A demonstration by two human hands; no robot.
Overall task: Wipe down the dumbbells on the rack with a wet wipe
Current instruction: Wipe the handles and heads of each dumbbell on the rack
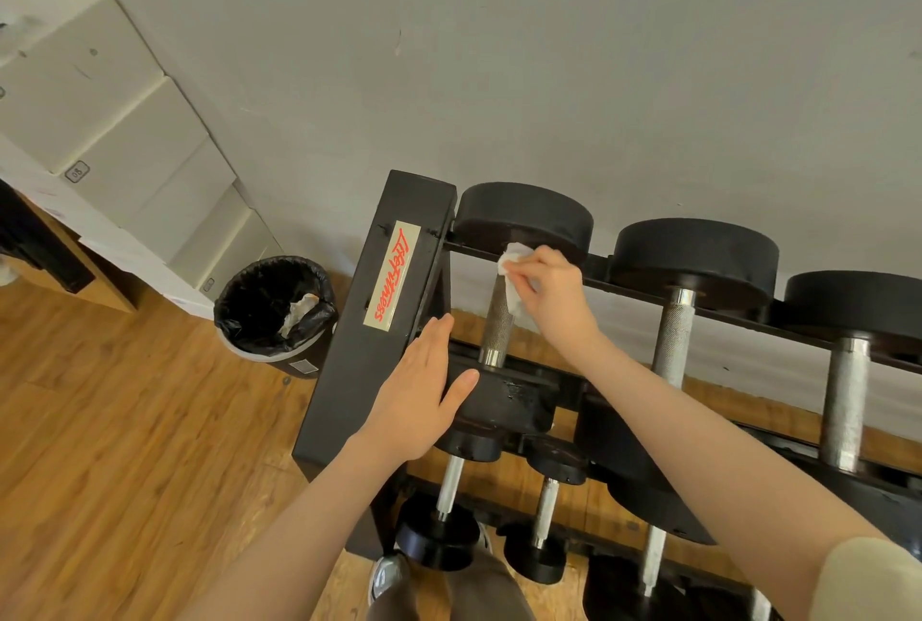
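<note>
Wiping knurled handle point(499, 321) running front-to-back, right hand point(554, 291) pinching wipe point(514, 271)

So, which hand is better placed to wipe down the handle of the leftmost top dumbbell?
Right. The right hand already pinches the wet wipe against that handle; the left hand lies flat on the near head, holding nothing.

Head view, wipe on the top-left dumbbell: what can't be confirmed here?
- Contact between wet wipe and knurled handle: hidden by the right hand.
- Near head of that dumbbell: partly covered by the left hand.
- Rack rightward: cut by the frame edge.
- Bin contents: too small.
</note>
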